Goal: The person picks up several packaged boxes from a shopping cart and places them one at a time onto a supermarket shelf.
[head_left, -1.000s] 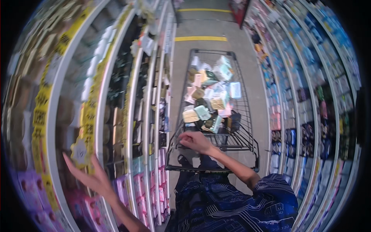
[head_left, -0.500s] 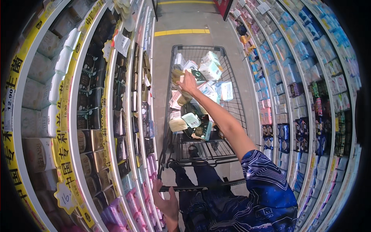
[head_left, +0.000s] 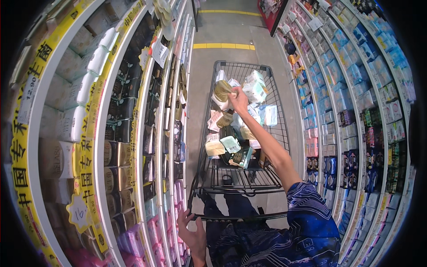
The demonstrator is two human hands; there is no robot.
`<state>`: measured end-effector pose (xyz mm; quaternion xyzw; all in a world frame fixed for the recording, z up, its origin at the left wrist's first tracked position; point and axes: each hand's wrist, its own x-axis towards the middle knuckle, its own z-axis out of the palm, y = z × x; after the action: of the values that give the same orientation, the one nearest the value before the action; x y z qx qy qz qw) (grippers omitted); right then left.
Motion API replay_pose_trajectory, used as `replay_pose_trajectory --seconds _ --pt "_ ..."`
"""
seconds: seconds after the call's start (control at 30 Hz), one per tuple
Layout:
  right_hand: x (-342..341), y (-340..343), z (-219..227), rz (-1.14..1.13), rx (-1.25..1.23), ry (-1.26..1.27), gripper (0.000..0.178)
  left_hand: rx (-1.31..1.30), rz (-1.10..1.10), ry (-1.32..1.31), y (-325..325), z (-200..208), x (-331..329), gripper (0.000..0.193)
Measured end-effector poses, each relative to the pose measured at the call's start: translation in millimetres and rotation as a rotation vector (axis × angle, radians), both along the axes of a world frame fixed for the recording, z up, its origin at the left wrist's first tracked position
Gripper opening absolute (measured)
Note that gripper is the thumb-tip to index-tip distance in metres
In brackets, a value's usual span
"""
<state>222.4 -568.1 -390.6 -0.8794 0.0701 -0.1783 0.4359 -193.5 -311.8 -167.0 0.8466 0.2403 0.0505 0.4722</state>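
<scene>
A wire shopping cart [head_left: 278, 133] stands in front of me with a heap of soft packages in it. My right hand [head_left: 239, 99] reaches over the heap, fingers closed on the edge of a gold package [head_left: 221, 94] with a pale underside. Below it lie a pink and gold package [head_left: 216, 119], a cream package [head_left: 215, 148], a mint package [head_left: 230, 144] and a dark green package [head_left: 241, 157]. White and blue packages [head_left: 268, 115] lie to the right. My left hand [head_left: 193, 232] is beside the cart handle [head_left: 240, 217], fingers apart and holding nothing.
Tall shelves with packages in white, black, gold and pink [head_left: 116, 120] line the left side. More shelves with blue, pink and dark packages [head_left: 351, 111] run along the right. Yellow floor stripes [head_left: 224, 46] cross the aisle beyond the cart. A red display [head_left: 272, 13] stands far ahead.
My right hand has lifted the gold package, turning it up off the heap. The whole view has shifted, so cart and shelves appear further right and lower. My left hand stays by the handle.
</scene>
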Motion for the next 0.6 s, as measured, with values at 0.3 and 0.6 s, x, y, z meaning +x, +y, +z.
replay_pose_trajectory --seconds 0.3,0.6 --pt "-141.2 43.1 284.0 0.871 0.59 0.204 0.029 0.045 -0.102 -0.28 45.2 50.1 38.8 0.065" --pt "-223.5 187.0 392.9 1.559 0.737 0.34 0.035 -0.379 -0.178 -0.352 99.7 170.9 16.9 0.067"
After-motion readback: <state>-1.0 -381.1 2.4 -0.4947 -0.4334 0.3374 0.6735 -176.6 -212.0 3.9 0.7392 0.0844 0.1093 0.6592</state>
